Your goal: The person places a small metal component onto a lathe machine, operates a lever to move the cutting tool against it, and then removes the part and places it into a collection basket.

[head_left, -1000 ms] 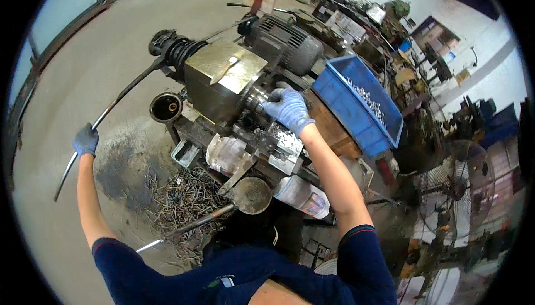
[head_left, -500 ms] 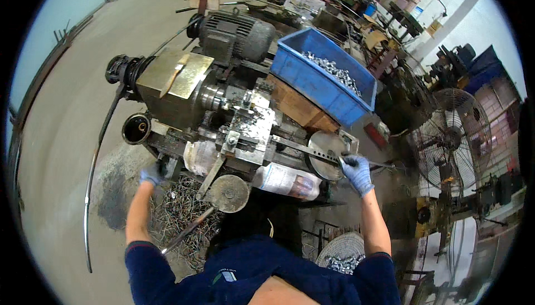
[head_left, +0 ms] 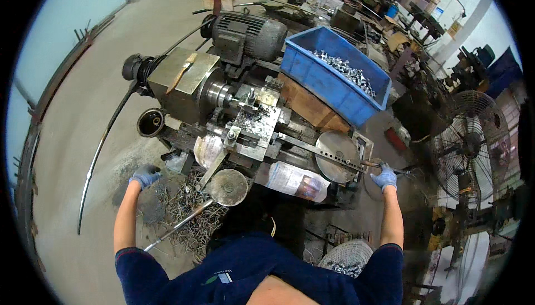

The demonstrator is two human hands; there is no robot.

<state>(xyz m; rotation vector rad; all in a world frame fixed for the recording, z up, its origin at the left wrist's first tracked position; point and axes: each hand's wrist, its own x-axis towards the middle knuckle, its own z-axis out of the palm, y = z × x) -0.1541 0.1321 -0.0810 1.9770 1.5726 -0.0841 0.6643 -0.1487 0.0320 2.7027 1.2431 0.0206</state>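
Observation:
My left hand [head_left: 146,177], in a grey-blue glove with dark fingertips, is held off the left front of a small lathe-like machine [head_left: 253,124]. Its fingers are loosely stretched and nothing shows in them. My right hand [head_left: 384,178], gloved alike, has its fingers closed around a thin rod handle [head_left: 371,164] at the machine's right. Left of that handle runs a flat metal bar with a row of holes [head_left: 329,153], passing over a round metal disc [head_left: 337,157]. Dark chips lie on the metal block at the machine's middle, beside the round chuck [head_left: 218,94].
A blue bin [head_left: 334,76] of small metal parts stands behind the machine on a wooden board [head_left: 312,104]. A brush [head_left: 183,74] lies on the machine's housing. Metal scraps [head_left: 192,216] cover the floor below. A basket of parts [head_left: 348,255] and a large fan [head_left: 471,138] are on the right.
My left hand has drawn away from the machine's left front. My right hand has moved right, from the end of the perforated bar out along the rod handle. The view has shifted slightly.

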